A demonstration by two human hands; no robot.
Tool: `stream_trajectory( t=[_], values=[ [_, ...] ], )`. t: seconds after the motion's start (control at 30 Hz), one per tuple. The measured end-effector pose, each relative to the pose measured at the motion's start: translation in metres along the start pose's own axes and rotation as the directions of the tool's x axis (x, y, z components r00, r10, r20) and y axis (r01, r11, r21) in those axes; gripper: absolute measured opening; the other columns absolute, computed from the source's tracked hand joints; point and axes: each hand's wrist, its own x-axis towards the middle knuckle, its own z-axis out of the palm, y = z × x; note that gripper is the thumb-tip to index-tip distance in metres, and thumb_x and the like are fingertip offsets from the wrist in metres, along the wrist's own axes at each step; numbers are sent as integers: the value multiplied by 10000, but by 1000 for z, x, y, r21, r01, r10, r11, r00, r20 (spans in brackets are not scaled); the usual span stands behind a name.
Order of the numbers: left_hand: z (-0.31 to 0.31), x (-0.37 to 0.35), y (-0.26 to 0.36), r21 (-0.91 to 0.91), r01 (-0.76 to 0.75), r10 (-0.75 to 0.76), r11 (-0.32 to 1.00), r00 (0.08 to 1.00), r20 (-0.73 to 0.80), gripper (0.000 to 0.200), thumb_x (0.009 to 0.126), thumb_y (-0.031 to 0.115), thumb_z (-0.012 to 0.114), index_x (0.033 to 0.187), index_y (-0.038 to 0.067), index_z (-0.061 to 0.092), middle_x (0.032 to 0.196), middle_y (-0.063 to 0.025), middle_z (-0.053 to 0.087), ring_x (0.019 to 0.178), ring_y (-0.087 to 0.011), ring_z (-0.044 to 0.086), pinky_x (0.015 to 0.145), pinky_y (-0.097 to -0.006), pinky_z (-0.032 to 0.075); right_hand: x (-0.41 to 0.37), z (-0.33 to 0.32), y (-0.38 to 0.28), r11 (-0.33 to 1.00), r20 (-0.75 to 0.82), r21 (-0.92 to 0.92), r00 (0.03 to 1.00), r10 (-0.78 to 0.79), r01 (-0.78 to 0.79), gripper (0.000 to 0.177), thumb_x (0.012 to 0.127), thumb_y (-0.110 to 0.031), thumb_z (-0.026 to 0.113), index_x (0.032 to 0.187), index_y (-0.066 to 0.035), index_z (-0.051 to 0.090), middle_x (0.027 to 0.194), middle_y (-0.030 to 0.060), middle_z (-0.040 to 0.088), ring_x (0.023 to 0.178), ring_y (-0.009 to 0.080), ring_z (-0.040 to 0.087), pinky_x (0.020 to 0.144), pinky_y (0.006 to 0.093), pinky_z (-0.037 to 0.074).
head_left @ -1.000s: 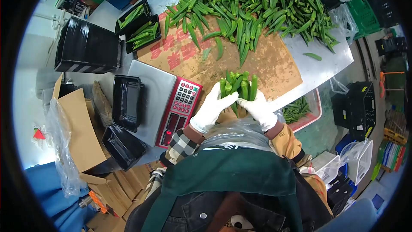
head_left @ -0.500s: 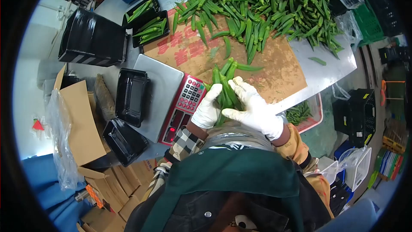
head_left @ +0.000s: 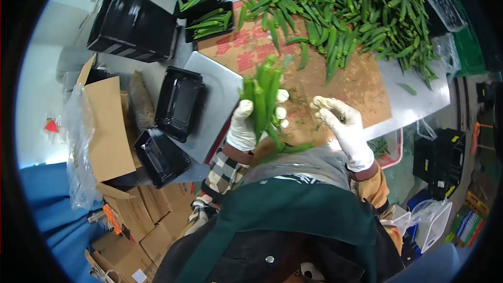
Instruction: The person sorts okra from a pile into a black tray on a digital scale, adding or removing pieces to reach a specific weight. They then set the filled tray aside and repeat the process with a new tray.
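My left hand (head_left: 243, 128), in a white glove, is wrapped round a bunch of green okra (head_left: 262, 99) held upright, with fingertips showing on its right side. My right hand (head_left: 343, 128), also gloved in white, is apart from the bunch to the right, over the brown cardboard sheet (head_left: 361, 91). Its fingers are curled with the tips close together; whether something small is between them is too small to tell. A large okra pile (head_left: 361, 15) covers the back of the table. An empty black tray (head_left: 179, 104) rests on the metal scale plate (head_left: 220, 84).
Two black trays with okra (head_left: 209, 23) stand at the back left, beside a stack of black trays (head_left: 133, 23). Another black tray (head_left: 161, 158) lies below the scale. An open cardboard box (head_left: 110, 126) is at the left. Black crates (head_left: 439, 160) stand at the right.
My right hand has let go of the okra and moved right. My left hand now holds the bunch alone, raised toward the scale. The camera view has shifted, with the table appearing farther right.
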Motion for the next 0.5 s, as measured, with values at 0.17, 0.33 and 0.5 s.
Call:
stream_trajectory(
  t=[0.17, 0.33, 0.5],
  values=[
    [7, -52, 101, 371, -298, 372, 880, 917, -146, 863, 820, 474, 756, 1452, -15, 428, 1213, -160, 621, 929, -256, 689, 815, -452, 581, -2, -12, 13, 994, -16, -8, 994, 107, -108, 336, 988, -6, 612, 1313, 80, 609, 1249, 140, 687, 1157, 200, 659, 981, 309, 525],
    [-1, -86, 143, 241, -464, 502, 852, 856, -125, 920, 862, 551, 736, 1543, 82, 332, 1211, -63, 559, 970, -202, 617, 823, -436, 555, 4, -7, 32, 991, 20, -14, 990, 137, -137, 319, 989, -1, 607, 1298, 77, 619, 1230, 145, 694, 1148, 201, 662, 972, 311, 529],
    [14, -63, 89, 160, -308, 327, 938, 939, -110, 839, 884, 541, 721, 1510, 101, 378, 1231, -42, 564, 1021, -208, 591, 850, -432, 516, 14, 32, 11, 989, 141, -147, 990, -15, 36, 363, 970, -72, 668, 1312, 41, 630, 1241, 114, 693, 1124, 160, 661, 990, 288, 511]
  ],
)
